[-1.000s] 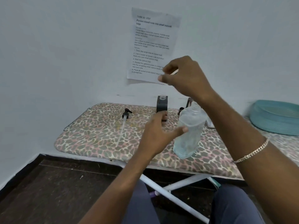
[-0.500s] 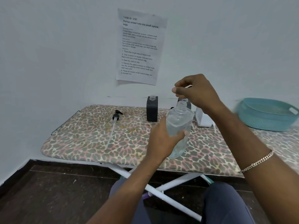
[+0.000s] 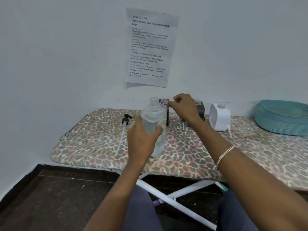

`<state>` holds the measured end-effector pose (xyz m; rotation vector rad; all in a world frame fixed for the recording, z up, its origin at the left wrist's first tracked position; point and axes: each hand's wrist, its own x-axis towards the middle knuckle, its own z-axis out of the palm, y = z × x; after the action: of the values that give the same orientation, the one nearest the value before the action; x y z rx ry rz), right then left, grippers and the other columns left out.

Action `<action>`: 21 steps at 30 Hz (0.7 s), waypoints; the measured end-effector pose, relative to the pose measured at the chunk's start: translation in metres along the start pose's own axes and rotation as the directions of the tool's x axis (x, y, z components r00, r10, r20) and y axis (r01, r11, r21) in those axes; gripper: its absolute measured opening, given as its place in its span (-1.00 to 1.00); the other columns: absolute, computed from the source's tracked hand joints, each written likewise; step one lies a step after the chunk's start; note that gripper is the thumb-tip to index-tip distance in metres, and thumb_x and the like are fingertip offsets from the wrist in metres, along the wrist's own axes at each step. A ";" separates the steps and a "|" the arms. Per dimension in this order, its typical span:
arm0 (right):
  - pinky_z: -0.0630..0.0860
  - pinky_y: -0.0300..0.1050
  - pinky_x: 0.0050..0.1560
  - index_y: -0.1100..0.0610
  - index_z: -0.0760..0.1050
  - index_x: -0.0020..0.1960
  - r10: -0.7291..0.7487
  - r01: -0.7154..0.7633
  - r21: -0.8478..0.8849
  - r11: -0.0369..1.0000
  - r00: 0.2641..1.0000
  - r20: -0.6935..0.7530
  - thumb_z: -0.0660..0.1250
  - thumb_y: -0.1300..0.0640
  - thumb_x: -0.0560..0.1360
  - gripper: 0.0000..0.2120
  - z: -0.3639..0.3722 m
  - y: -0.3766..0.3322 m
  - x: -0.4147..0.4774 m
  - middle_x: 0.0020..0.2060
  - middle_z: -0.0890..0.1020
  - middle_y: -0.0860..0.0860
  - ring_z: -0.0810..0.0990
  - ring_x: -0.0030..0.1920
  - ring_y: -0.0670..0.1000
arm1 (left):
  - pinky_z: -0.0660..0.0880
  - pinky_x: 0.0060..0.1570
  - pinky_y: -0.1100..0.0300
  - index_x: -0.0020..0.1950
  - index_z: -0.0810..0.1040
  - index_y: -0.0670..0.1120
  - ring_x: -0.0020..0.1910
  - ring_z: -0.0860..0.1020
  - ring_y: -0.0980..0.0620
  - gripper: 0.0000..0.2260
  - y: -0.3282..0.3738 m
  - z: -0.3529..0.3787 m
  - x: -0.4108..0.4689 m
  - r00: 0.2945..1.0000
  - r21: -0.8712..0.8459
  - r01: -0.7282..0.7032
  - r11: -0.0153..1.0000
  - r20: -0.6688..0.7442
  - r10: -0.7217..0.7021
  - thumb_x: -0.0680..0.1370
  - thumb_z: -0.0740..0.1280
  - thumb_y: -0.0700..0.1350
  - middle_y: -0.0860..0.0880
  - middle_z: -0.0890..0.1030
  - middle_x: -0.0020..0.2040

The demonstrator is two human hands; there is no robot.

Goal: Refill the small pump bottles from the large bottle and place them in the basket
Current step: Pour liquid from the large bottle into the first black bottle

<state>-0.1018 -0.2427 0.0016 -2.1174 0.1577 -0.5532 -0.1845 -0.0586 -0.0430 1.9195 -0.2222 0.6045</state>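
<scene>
Gripping the large bottle [image 3: 154,120] round its middle, the left hand [image 3: 143,140] holds it uncapped, near upright. The black bottle [image 3: 163,100] stands just behind it, its open neck at the curled fingertips of the right hand [image 3: 183,109]; whether they pinch anything I cannot tell. Pouring means tipping the large bottle away, toward that neck. The basket [image 3: 283,119] sits far right of both hands.

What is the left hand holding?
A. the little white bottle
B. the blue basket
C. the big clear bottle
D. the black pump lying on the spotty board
C: the left hand has its fingers and thumb wrapped round the big clear bottle, which has no cap on its neck.
</scene>
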 end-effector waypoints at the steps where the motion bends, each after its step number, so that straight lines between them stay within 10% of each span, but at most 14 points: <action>1: 0.53 0.05 -0.03 0.28 0.56 0.07 0.005 -0.005 -0.018 1.000 1.000 0.003 0.53 -0.07 0.50 -0.58 0.011 0.001 -0.001 -0.03 0.64 0.17 0.60 -0.03 0.12 | 0.64 0.04 -0.07 0.32 0.57 -0.07 0.03 0.65 0.01 -0.42 -0.001 -0.003 0.002 1.000 0.006 0.002 1.000 -0.019 -0.002 0.40 0.49 0.21 0.01 0.68 0.10; 9: 0.43 0.01 -0.01 0.28 0.38 0.37 0.159 -0.158 -0.092 0.983 0.987 0.007 0.46 -0.20 0.51 -0.31 0.071 0.008 0.000 0.26 0.55 0.21 0.57 0.23 0.26 | 0.63 0.05 -0.05 0.26 0.59 -0.06 0.02 0.66 0.03 -0.46 -0.003 -0.012 0.010 0.997 0.001 0.037 0.999 -0.066 -0.037 0.39 0.50 0.21 0.02 0.69 0.06; 21: 0.52 0.01 -0.19 0.21 0.47 0.09 0.076 -0.072 -0.102 0.992 0.997 0.035 0.45 -0.11 0.52 -0.59 0.034 0.018 -0.022 -0.06 0.63 0.08 0.62 -0.08 0.10 | 0.65 0.03 -0.06 0.28 0.59 -0.07 0.02 0.66 0.02 -0.48 -0.001 -0.012 0.010 0.997 0.001 0.015 1.000 -0.075 -0.015 0.42 0.55 0.16 0.02 0.69 0.07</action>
<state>-0.1045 -0.2204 -0.0365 -2.2089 0.2455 -0.4685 -0.1797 -0.0466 -0.0349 1.8947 -0.1589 0.6659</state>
